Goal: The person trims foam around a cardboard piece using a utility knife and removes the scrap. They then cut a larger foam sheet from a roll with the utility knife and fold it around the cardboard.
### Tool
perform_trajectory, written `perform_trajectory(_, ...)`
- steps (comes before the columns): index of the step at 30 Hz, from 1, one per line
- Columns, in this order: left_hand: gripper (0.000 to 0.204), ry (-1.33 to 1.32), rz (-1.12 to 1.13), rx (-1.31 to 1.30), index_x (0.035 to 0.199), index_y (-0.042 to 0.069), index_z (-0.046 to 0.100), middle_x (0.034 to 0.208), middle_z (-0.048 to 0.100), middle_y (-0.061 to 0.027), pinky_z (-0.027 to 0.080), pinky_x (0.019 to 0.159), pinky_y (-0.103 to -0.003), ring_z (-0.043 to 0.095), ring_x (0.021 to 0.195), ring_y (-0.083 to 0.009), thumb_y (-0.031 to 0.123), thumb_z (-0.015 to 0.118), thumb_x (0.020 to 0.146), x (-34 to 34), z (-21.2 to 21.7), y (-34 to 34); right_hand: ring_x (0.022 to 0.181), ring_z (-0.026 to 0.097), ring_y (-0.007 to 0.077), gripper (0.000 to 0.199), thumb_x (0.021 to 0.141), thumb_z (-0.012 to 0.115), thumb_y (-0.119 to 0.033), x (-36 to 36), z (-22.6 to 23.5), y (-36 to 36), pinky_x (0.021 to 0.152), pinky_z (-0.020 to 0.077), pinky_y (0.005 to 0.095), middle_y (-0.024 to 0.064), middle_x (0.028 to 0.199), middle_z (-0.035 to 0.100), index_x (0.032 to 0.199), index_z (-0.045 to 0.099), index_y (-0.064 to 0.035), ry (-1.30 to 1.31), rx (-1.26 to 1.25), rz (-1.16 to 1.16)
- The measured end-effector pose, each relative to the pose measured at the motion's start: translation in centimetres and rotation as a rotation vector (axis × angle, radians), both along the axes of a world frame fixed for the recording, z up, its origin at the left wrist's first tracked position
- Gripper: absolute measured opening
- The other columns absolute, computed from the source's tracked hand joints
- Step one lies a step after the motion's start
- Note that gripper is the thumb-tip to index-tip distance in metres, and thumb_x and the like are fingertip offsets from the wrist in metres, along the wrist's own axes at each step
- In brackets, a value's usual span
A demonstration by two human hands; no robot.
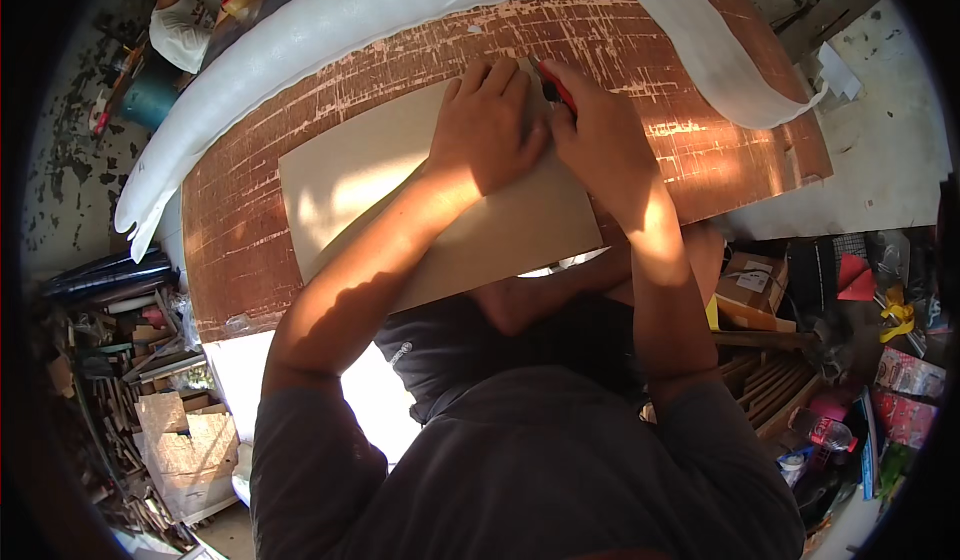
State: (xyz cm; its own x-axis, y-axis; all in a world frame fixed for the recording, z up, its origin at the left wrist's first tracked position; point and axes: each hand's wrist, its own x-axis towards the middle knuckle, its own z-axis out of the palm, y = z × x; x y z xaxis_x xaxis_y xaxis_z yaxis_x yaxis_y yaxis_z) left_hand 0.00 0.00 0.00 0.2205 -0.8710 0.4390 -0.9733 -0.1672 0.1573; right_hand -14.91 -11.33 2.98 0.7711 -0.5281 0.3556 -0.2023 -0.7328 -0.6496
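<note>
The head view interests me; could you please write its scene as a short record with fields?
left hand: palm down on a flat tan rectangular board
right hand: holds a slim red tool, kind unclear, near the board's far right corner
surface: scratched reddish-brown table
far side: long white foam sheet

a scratched brown table (235,220) bears a tan sheet (520,220); white foam (340,20) lies along the far edge.
</note>
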Motion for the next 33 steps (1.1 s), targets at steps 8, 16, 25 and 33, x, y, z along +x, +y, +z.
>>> perform_trajectory(8, 0.053, 0.013, 0.002, 0.022, 0.131, -0.001, 0.069, 0.140, 0.063, -0.0174, 0.051, 0.112, -0.054, 0.056, 0.138, -0.0390, 0.038, 0.074, 0.095, 0.1, 0.4, 0.0, 0.106, 0.076, 0.0497, 0.048, 0.101, 0.063, -0.007, 0.0, 0.4, -0.5, 0.095, 0.0613, 0.0575, 0.0312, 0.113, 0.079, 0.147, 0.065, 0.0039, 0.050, -0.065, 0.041)
perform_trajectory(16, 0.046, 0.011, -0.024, -0.074, 0.125, -0.002, 0.067, 0.135, 0.062, -0.0195, 0.049, 0.112, -0.054, 0.058, 0.130, -0.0431, 0.031, 0.074, 0.094, 0.0, 0.2, 0.1, 0.107, 0.075, 0.0504, 0.049, 0.102, 0.061, -0.006, -2.9, 0.6, 1.6, 0.094, 0.0621, 0.0583, 0.0310, 0.114, 0.078, 0.150, 0.064, 0.0009, 0.076, -0.053, -0.004)
perform_trajectory(25, 0.047, 0.001, -0.014, -0.073, 0.129, -0.002, 0.066, 0.137, 0.062, -0.0193, 0.050, 0.113, -0.055, 0.058, 0.131, -0.0433, 0.032, 0.073, 0.098, -0.2, 0.2, 0.1, 0.111, 0.076, 0.0480, 0.051, 0.104, 0.062, -0.004, -7.7, 2.6, 4.5, 0.094, 0.0619, 0.0512, 0.0281, 0.129, 0.077, 0.155, 0.064, -0.0077, 0.121, 0.066, -0.012)
perform_trajectory(33, 0.045, 0.003, -0.007, -0.070, 0.127, -0.003, 0.068, 0.135, 0.063, -0.0191, 0.050, 0.113, -0.055, 0.058, 0.130, -0.0429, 0.032, 0.071, 0.099, -0.2, 0.1, 0.0, 0.095, 0.078, 0.0454, 0.055, 0.102, 0.065, -0.003, -11.6, 3.5, 6.7, 0.082, 0.0607, 0.0532, 0.0247, 0.107, 0.079, 0.157, 0.061, -0.0072, 0.215, -0.056, -0.020)
